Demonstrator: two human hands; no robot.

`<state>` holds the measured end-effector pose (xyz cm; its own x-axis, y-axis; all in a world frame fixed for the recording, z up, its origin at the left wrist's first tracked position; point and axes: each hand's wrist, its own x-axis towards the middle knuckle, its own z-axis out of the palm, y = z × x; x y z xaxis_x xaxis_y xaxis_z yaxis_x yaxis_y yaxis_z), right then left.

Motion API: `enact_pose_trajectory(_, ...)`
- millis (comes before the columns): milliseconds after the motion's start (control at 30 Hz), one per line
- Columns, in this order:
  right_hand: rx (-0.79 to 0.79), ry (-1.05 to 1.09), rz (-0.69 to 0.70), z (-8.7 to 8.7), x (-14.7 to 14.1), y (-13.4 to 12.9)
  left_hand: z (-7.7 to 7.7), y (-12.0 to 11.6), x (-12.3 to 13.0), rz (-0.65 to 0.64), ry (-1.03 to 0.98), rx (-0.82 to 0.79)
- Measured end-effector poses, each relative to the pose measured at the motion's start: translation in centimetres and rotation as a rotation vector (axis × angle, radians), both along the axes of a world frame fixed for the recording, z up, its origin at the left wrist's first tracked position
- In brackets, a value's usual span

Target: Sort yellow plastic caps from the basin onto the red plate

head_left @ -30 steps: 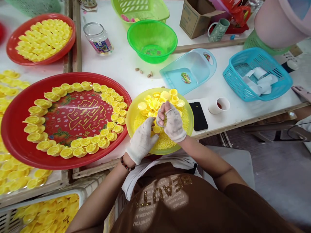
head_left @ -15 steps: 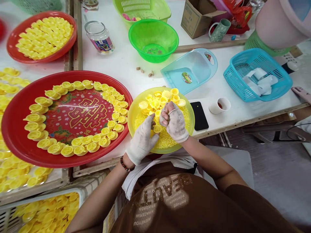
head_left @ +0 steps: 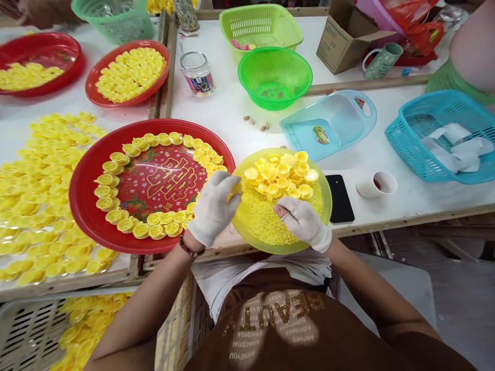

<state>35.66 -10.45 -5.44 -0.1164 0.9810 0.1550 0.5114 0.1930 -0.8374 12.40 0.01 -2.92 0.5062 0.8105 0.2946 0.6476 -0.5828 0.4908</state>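
- Facing upward, the filled yellow cups (head_left: pixel 126 225) ring the red tray (head_left: pixel 87 196); loose cups (head_left: pixel 282 183) in the yellow bowl (head_left: pixel 328 203) point various ways, above small yellow beads (head_left: pixel 263 221).
- The held cup (head_left: pixel 236 189) is at the bowl's left rim, near the tray; fingers cover much of it, so I cannot tell its long axis.
- Half a second ago both hands were close together over the bowl; now they are apart, the left nearer the tray.
- Left hand (head_left: pixel 212 208): thumb and fingers pinch the held cup.
- Right hand (head_left: pixel 305 221): fingers curled around something thin, too small to identify, over the beads.
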Motion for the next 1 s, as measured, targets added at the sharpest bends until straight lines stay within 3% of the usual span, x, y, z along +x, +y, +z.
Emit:
enact_pose_trajectory(100, 0.046, -0.117, 0.047, -0.6, -0.1, -0.1, -0.5, 5.7, -3.5, 0.225, 0.114, 0.082)
enact_pose_trajectory(200, 0.099, -0.23, 0.089, -0.7, -0.2, -0.2, -2.4, 11.7, -6.7, 0.412, 0.192, 0.063)
enact_pose_trajectory(300, 0.124, -0.338, 0.147, -0.4, -0.2, -0.3, -4.6, 15.7, -8.2, 0.444, 0.249, -0.01)
enact_pose_trajectory(400, 0.107, -0.44, 0.197, -0.2, -0.5, -0.4, -5.9, 17.1, -8.3, 0.422, 0.273, -0.098)
enact_pose_trajectory(567, 0.063, -0.691, 0.318, 0.0, -1.5, -0.4, -4.9, 15.3, -7.8, 0.392, 0.228, -0.041)
enact_pose_trajectory(667, 0.055, -0.772, 0.389, -0.2, -2.2, -0.2, -3.2, 12.6, -6.2, 0.339, 0.142, 0.06)
enact_pose_trajectory(767, 0.019, -0.741, 0.458, -0.8, -2.5, 0.2, -1.7, 8.9, -2.9, 0.2, 0.045, 0.086)
enact_pose_trajectory(900, -0.079, -0.428, 0.37, -1.2, -2.4, 0.7, -0.8, 4.9, 2.5, -0.103, 0.17, 0.059)
enact_pose_trajectory(1000, -0.184, 0.046, 0.183, -0.8, -2.2, 1.3, -0.7, 4.1, 5.2, -0.167, 0.408, 0.114)
